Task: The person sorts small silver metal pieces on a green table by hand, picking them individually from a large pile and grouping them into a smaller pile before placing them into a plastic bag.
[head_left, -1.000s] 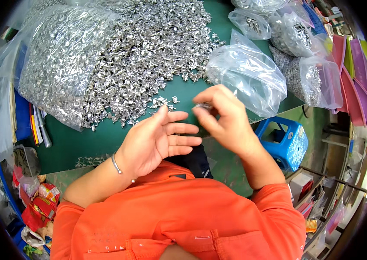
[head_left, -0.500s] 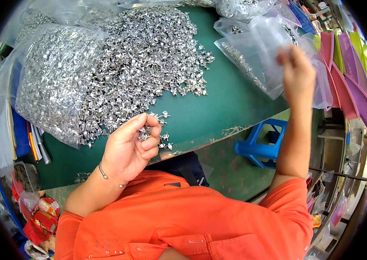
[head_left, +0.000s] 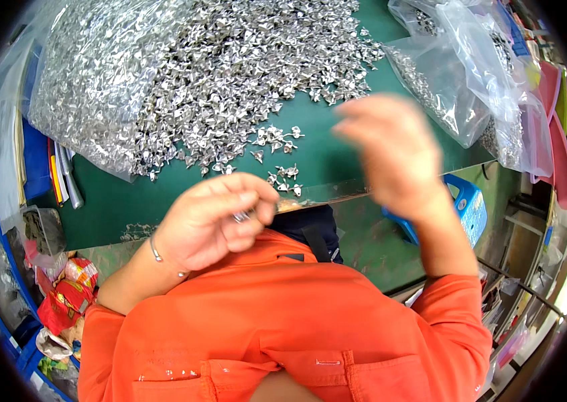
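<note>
My left hand (head_left: 220,213) is near the table's front edge, palm up with fingers curled round a few small shiny metal parts (head_left: 243,216), mostly hidden by the fingers. Just beyond it, several loose parts of the same winged shape (head_left: 275,138) lie on the green table. Further off spreads a big heap of these silvery parts (head_left: 250,67), spilling from a clear plastic bag (head_left: 89,80) on the left. My right hand (head_left: 394,151) hangs over the table's right part, smeared by motion; whether it holds anything does not show.
Clear bags with metal parts (head_left: 448,87) lie at the table's right end, beside pink, purple and green bins (head_left: 555,127). A blue plastic stool (head_left: 468,211) stands below the edge. Folders (head_left: 42,161) and a clear tub (head_left: 42,231) are at the left.
My right hand has come back left and nearer from over the plastic bags. The left hand has shifted slightly right, away from the loose parts. The whole view has shifted.
</note>
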Tool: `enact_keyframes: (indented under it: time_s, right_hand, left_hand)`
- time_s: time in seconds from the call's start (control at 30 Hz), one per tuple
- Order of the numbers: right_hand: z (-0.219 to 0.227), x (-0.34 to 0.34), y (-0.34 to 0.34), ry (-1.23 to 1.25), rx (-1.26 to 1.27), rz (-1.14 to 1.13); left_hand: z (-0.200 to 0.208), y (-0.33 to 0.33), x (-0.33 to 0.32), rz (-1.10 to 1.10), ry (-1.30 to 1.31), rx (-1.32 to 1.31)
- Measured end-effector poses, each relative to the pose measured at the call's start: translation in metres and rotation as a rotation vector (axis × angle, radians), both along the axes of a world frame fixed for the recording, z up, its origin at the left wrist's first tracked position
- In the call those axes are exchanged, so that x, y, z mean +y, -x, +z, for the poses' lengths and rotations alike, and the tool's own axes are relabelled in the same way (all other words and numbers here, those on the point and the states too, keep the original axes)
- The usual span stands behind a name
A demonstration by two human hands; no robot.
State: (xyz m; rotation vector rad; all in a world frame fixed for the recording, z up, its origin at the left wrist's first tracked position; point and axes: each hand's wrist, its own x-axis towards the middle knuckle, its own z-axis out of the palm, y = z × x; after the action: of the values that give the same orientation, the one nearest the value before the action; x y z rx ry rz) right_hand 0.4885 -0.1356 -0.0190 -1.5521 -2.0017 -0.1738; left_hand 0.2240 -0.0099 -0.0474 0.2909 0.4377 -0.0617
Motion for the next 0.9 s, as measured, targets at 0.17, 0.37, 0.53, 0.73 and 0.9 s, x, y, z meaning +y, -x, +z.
enact_keyframes:
  time_s: [0.17, 0.37, 0.53, 0.73, 0.9]
  right_hand:
    - [-0.043, 0.008, 0.042, 0.158, 0.243, 0.102]
    - [-0.036, -0.018, 0.012, 0.090, 0.442, -0.154]
    - [-0.049, -0.032, 0.021, 0.032, 0.682, -0.393]
    - [-0.042, -0.034, 0.019, 0.141, 0.375, -0.263]
    - [-0.034, -0.044, 0.030, 0.213, 0.457, -0.303]
  left_hand:
    - [-0.010, -0.011, -0.030, -0.293, 0.024, 0.027]
    - [-0.028, -0.017, -0.051, -0.303, 0.115, 0.061]
    - [-0.051, -0.030, -0.066, -0.248, 0.202, 0.107]
    - [-0.078, -0.047, -0.072, -0.282, 0.274, 0.151]
    - [-0.098, -0.060, -0.079, -0.253, 0.247, 0.154]
